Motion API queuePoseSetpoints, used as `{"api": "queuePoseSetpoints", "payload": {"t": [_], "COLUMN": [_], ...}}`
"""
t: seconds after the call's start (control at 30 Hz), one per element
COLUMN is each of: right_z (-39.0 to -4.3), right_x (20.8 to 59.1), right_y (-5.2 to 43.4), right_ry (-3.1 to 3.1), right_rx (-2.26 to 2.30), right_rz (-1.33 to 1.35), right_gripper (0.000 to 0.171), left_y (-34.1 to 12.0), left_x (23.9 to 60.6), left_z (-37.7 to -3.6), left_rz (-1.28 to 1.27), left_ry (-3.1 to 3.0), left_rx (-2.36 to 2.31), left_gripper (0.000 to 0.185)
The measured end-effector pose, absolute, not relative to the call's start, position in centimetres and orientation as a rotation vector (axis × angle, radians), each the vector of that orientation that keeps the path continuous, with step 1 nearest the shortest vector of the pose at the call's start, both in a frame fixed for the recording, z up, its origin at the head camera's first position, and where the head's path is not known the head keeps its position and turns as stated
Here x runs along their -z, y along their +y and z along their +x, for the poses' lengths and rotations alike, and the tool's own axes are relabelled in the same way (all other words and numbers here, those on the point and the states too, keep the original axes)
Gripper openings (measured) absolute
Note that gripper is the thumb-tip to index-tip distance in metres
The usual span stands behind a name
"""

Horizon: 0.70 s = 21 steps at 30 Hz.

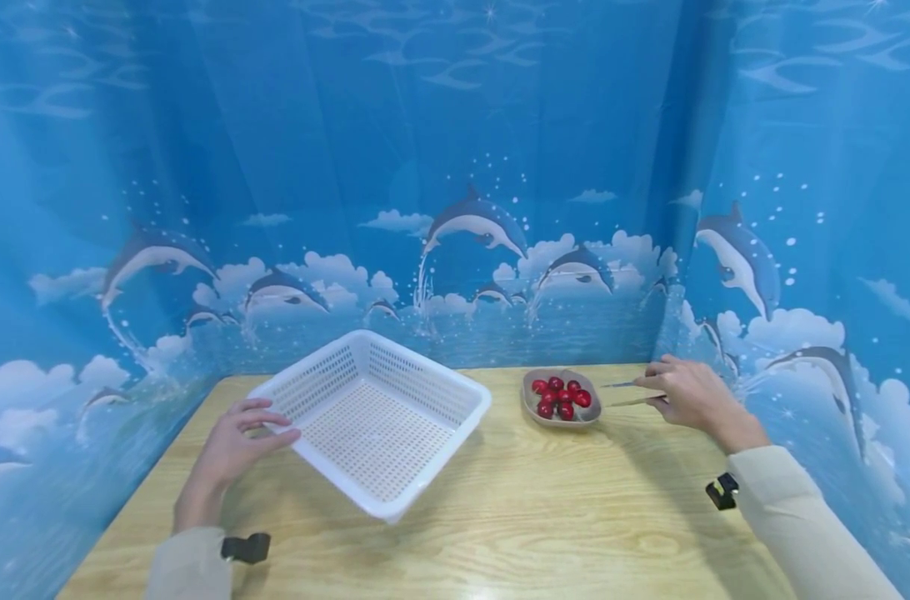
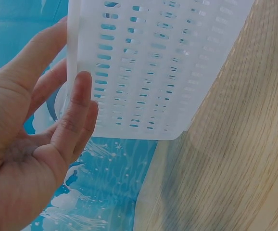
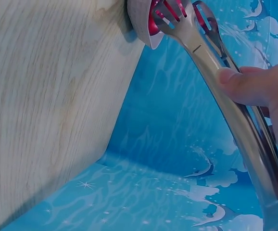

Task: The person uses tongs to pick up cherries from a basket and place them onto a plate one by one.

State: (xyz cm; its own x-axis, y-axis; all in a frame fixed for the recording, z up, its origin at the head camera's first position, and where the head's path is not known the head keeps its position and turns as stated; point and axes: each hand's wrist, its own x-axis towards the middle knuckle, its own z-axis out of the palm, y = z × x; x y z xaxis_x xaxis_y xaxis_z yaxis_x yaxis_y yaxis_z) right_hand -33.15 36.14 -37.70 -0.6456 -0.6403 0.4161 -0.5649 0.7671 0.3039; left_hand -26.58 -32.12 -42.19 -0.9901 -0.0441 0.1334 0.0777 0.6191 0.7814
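- So, left hand (image 1: 233, 442) first: my thumb and fingers are clamped on the near-left corner rim of the white basket (image 1: 380, 417), and the left wrist view shows the thumb (image 2: 74, 120) flat against the slotted wall.
- That grip has the basket tipped, its far side lifted off and its lower right edge down near the wooden table (image 1: 545, 517). My guess is the tilt opens the inside toward the other hand.
- Right hand (image 1: 691, 396) is closed around a pair of metal tongs (image 1: 635, 393), pinched at the handle end with a fingertip (image 3: 245, 86) pressing the upper arm. The tong arms look slightly apart, tips empty as far as I can tell.
- Just beyond those tips, left of the right hand, sits a small shallow dish (image 1: 532, 406) holding a heap of red cherries (image 1: 562, 397). In the right wrist view the slotted tong tips (image 3: 177, 14) sit right at the dish edge.
- Dish and basket are near each other but apart, with bare wood between them.
- Past everything, a blue dolphin curtain (image 1: 470, 167) wraps round the table on three sides.
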Motion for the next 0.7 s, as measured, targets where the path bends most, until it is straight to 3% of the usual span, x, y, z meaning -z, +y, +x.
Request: {"api": "queuePoseSetpoints", "payload": {"t": [0.37,0.7], "right_z": [-32.97,-32.68], "right_x": [37.86,38.26], "right_y": [36.08,35.57], "right_ry": [-2.534,-2.404], "right_rx": [0.201,0.103], "right_rz": [0.854,0.927], "right_gripper": [0.034,0.048], "left_y": [-31.94,-31.99], "left_x": [42.16,42.01], "left_z": [-26.38,-26.44], "left_rz": [-0.027,-0.019], "left_ry": [-2.689,-2.696], "left_rx": [1.328,1.318], "left_gripper": [0.047,0.048]}}
